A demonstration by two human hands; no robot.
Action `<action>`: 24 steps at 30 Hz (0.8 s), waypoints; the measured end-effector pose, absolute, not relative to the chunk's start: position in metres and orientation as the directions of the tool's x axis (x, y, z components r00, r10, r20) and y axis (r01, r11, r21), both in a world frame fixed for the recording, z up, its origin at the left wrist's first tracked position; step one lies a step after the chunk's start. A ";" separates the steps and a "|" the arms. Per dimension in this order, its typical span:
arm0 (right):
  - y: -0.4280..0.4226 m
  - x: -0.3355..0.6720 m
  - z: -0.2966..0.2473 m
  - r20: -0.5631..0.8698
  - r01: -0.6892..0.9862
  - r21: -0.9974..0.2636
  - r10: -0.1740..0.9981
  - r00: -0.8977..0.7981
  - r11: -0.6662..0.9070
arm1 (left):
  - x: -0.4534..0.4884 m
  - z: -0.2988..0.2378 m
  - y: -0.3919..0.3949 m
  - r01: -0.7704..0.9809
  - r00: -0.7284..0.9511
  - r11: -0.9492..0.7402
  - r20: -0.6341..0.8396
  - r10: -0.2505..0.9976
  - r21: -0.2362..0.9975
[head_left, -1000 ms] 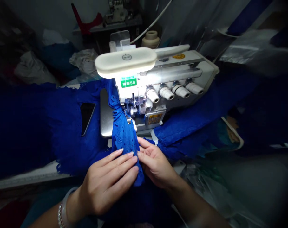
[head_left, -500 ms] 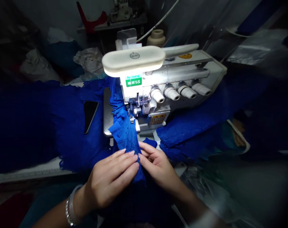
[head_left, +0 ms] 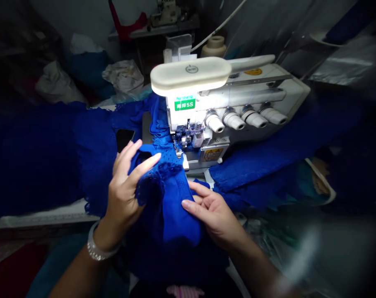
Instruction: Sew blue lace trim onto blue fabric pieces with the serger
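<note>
The left hand (head_left: 122,192) is spreading its fingers (head_left: 146,162) apart behind a raised edge of blue eyelet lace (head_left: 166,198). The right hand (head_left: 213,212) is resting on the lace, fingers slightly apart. Just beyond the fingers, the lace is running under the presser foot (head_left: 178,152) of a white overlock machine (head_left: 228,99).

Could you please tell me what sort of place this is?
It looks like a small garment sewing workshop: there is an overlock machine, blue lace fabric heaped around it, and a second sewing machine on a bench behind.
</note>
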State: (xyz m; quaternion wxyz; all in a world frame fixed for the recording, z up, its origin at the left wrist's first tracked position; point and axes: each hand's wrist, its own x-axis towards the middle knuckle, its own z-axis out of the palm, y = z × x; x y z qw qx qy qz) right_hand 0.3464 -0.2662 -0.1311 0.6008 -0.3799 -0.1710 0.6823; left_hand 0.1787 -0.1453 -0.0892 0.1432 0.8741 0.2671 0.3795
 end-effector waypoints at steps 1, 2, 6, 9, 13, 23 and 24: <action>-0.266 0.346 -0.133 -0.312 -0.690 -0.689 0.950 0.007 -0.222 | 0.176 -0.086 -0.149 0.379 0.588 -0.841 0.602 0.540 0.386; -0.266 0.347 -0.134 -0.311 -0.690 -0.688 0.950 -0.001 -0.226 | 0.173 -0.083 -0.156 0.335 0.650 -0.883 0.598 0.470 0.330; -0.265 0.348 -0.135 -0.289 -0.697 -0.687 0.957 0.001 -0.206 | 0.165 -0.083 -0.193 -0.050 0.834 -0.977 0.547 0.073 0.207; -0.261 0.347 -0.134 -0.252 -0.699 -0.694 0.968 0.011 -0.173 | 0.167 -0.088 -0.208 -0.048 0.810 -0.981 0.583 0.071 0.187; -0.250 0.346 -0.132 -0.191 -0.712 -0.693 0.981 0.035 -0.109 | 0.171 -0.090 -0.204 -0.049 0.833 -0.973 0.547 0.084 0.225; -0.255 0.354 -0.128 -0.254 -0.430 -0.888 0.954 0.156 -0.166 | 0.177 -0.092 -0.184 -0.008 0.850 -0.975 0.515 0.109 0.221; -0.256 0.353 -0.128 -0.266 -0.453 -0.873 0.955 0.128 -0.182 | 0.177 -0.092 -0.184 -0.008 0.852 -0.975 0.511 0.110 0.224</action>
